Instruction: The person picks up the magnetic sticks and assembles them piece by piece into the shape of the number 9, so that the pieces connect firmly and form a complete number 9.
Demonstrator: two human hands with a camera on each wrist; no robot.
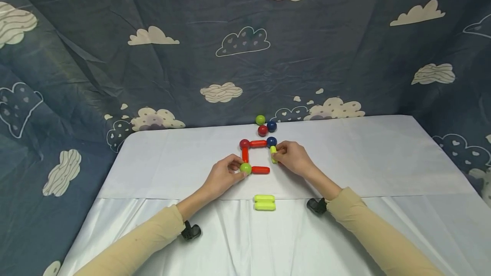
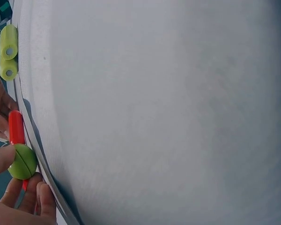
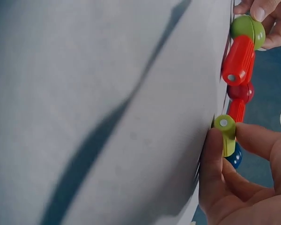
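Left hand: pinched a green corner ball
Right hand: pinched a yellow-green rod against a blue ball

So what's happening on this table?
A person's left hand holds a green ball with red rods attached, while the right hand pinches a yellow-green rod by a blue ball. The nearest red rod has one end free. Two more yellow-green rods lie in front, and three loose balls sit behind.
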